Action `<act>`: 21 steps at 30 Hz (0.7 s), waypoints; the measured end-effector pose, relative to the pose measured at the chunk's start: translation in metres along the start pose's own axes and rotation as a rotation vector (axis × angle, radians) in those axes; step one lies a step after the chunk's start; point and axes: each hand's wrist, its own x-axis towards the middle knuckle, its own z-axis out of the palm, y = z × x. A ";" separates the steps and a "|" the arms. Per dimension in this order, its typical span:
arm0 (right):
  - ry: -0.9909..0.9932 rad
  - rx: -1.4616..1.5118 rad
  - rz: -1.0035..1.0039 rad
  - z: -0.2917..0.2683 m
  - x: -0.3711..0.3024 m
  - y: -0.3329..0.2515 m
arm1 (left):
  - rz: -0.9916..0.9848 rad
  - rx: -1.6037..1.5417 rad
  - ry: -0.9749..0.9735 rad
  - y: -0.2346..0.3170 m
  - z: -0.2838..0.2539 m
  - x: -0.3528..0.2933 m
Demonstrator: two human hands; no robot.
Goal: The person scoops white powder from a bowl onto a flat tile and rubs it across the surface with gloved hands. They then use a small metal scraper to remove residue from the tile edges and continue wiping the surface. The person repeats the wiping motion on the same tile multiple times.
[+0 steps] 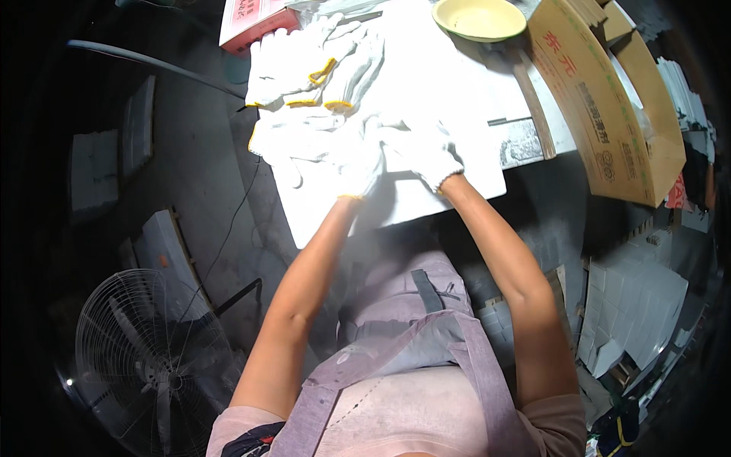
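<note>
Both my hands are in white knit gloves, held over a brightly lit white tabletop (297,217). My left hand (359,161) has a yellow-edged cuff and sits beside loose white gloves (285,137). Close to its right, my right hand (428,154) reaches leftward, its cuff ending at the wrist. Glare washes out the fingers of both hands, so what they hold, if anything, does not show. Farther back on the left lies a pile of white gloves (312,68) with yellow-edged cuffs.
A red and white box (257,23) stands at the far left of the table. A yellow bowl (480,20) is at the back, near a wooden strip (535,107). An open cardboard box (601,114) is on the right. A caged fan (156,365) stands at lower left.
</note>
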 end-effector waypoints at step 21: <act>0.110 -0.051 0.172 -0.019 0.062 0.005 | 0.153 -0.142 0.114 0.000 0.042 0.079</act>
